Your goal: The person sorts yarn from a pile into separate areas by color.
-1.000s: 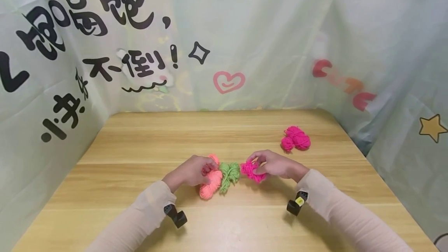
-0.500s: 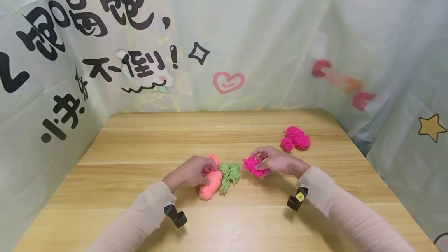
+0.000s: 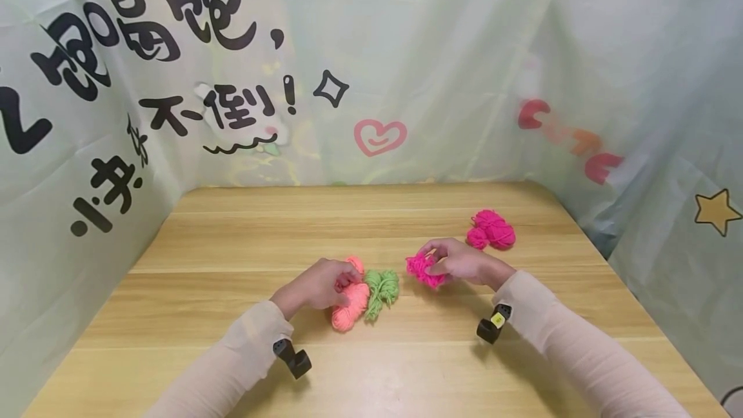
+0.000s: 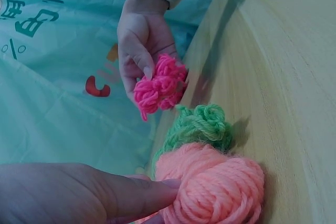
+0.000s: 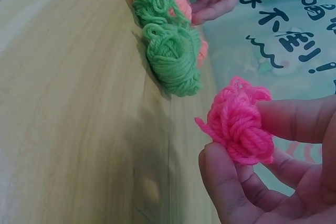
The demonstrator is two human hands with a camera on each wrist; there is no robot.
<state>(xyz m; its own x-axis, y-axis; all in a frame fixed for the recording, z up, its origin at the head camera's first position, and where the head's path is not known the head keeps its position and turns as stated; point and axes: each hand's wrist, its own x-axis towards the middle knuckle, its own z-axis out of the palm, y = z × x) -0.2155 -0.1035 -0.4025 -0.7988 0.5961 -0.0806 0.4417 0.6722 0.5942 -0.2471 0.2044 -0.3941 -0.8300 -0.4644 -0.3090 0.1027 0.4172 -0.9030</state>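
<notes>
In the head view my left hand [image 3: 318,284] holds a skein of coral yarn [image 3: 351,309] on the table, thumb on its near side and fingers curled at its far side. A bundle of green yarn [image 3: 381,289] lies directly to the right of the coral one, its strands looped and loose at the front. My right hand [image 3: 463,260] pinches a small tangled bundle of hot pink yarn [image 5: 239,124] between thumb and fingers. That bundle hangs above the wood, apart from the green yarn, and a short strand end sticks out of it in the right wrist view.
A second, darker pink yarn bundle [image 3: 493,229] lies farther back on the right of the wooden table [image 3: 278,224]. A printed cloth [image 3: 453,69] hangs around the table's back and sides. Both wrists carry small black camera mounts.
My right hand has drawn the hot pink yarn up, back and slightly right, widening its gap from the green yarn. My left hand stays on the coral yarn.
</notes>
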